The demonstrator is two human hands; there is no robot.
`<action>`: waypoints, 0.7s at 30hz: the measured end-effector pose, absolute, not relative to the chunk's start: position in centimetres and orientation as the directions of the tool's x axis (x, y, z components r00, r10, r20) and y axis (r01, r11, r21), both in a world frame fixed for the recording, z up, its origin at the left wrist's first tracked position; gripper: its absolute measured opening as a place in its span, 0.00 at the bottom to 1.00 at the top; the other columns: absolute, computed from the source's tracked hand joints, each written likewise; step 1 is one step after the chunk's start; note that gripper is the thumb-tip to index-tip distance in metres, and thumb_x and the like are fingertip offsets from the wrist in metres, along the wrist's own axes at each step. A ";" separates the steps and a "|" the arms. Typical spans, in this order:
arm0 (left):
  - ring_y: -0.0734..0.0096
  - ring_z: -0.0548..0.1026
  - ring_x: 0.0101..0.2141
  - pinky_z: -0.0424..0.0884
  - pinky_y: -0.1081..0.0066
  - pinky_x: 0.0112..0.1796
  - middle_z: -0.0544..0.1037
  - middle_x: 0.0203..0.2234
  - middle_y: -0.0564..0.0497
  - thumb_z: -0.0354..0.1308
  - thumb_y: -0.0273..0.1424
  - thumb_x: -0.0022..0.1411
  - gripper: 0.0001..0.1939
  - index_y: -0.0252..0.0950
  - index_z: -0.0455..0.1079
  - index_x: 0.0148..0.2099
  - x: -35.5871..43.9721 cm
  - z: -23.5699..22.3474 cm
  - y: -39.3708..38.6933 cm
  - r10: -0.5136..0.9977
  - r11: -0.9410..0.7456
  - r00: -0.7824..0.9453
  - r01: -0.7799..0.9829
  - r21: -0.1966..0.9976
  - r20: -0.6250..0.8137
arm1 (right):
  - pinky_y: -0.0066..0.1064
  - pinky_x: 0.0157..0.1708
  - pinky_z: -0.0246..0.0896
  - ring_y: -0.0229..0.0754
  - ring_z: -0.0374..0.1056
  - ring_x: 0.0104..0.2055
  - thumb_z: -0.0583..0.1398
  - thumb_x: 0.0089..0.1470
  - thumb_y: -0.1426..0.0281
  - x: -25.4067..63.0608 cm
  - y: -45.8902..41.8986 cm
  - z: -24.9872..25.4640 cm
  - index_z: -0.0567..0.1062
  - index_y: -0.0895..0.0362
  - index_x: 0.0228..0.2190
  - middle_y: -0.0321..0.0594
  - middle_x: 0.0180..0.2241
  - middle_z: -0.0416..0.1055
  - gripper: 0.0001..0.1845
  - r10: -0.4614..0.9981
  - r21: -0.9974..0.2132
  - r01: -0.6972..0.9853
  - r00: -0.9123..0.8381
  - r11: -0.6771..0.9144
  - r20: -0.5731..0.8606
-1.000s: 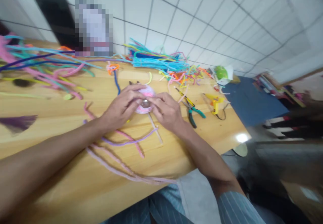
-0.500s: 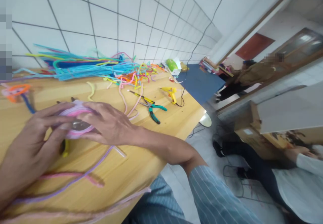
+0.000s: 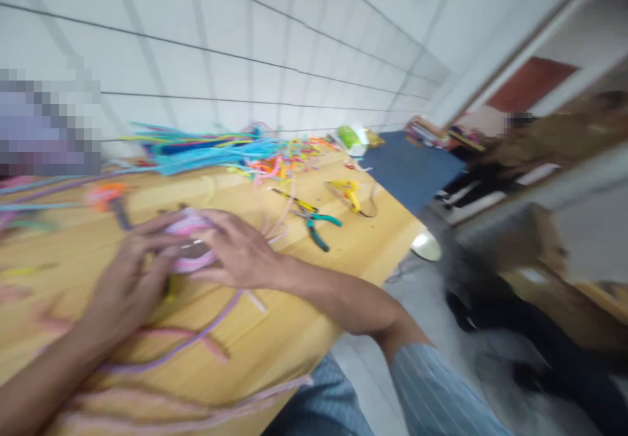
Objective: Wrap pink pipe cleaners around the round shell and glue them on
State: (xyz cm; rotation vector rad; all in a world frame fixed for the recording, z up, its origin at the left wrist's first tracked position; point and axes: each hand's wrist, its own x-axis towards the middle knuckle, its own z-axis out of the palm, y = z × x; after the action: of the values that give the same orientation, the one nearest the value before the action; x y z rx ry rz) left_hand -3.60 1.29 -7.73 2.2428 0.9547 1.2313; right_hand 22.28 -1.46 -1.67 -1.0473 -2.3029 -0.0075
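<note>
Between my two hands is a round pink and lilac pipe-cleaner piece (image 3: 192, 264) with a dark, shiny middle. My left hand (image 3: 130, 279) grips its left side, thumb near the middle. Around the right side curl the fingers of my right hand (image 3: 243, 249). Fingers hide much of the piece, and motion blurs it. Just below the hands lie a purple pipe cleaner (image 3: 216, 323) and a short pale stick (image 3: 256, 301). Something small and yellow shows under the left hand, its kind unclear.
Teal-handled pliers (image 3: 318, 232), a yellow-handled craft knife (image 3: 294, 199) and a yellow glue gun (image 3: 349, 194) lie to the right. Blue pipe cleaners (image 3: 210, 154) are heaped by the tiled wall. An orange and pink coil (image 3: 105, 194) lies at left. People are in the background at right.
The view has swung left, so the table and both hands appear farther right. Both hands keep their hold on the pipe-cleaner piece.
</note>
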 end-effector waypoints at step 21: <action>0.60 0.69 0.66 0.63 0.51 0.68 0.73 0.63 0.39 0.50 0.36 0.80 0.10 0.38 0.70 0.53 0.9 -2.3 0.6 0.699 -0.697 0.400 0.196 0.690 0.592 | 0.59 0.61 0.71 0.60 0.66 0.67 0.69 0.60 0.61 22.2 -1.2 -2.6 0.63 0.52 0.60 0.58 0.64 0.66 0.33 0.596 -0.225 0.646 -0.441 0.730 0.671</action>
State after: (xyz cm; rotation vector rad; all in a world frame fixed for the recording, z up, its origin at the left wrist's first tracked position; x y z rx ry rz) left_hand 0.88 0.56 -2.34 2.1380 0.7612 1.2657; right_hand 22.21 -1.20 -2.61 -0.9341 -2.1646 -0.0822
